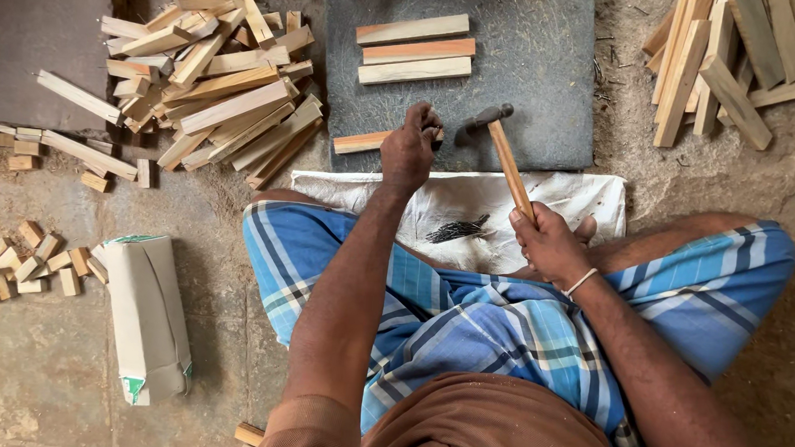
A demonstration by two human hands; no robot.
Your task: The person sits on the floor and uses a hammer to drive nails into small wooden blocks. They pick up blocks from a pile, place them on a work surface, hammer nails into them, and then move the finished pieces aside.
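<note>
Dusty stone floor surrounds a dark grey slab bearing three wooden strips. On its near edge lies another wooden strip; the left hand rests on it, fingers curled tight. The right hand grips a hammer by its wooden handle, head just above the slab. A pile of wood pieces lies left.
</note>
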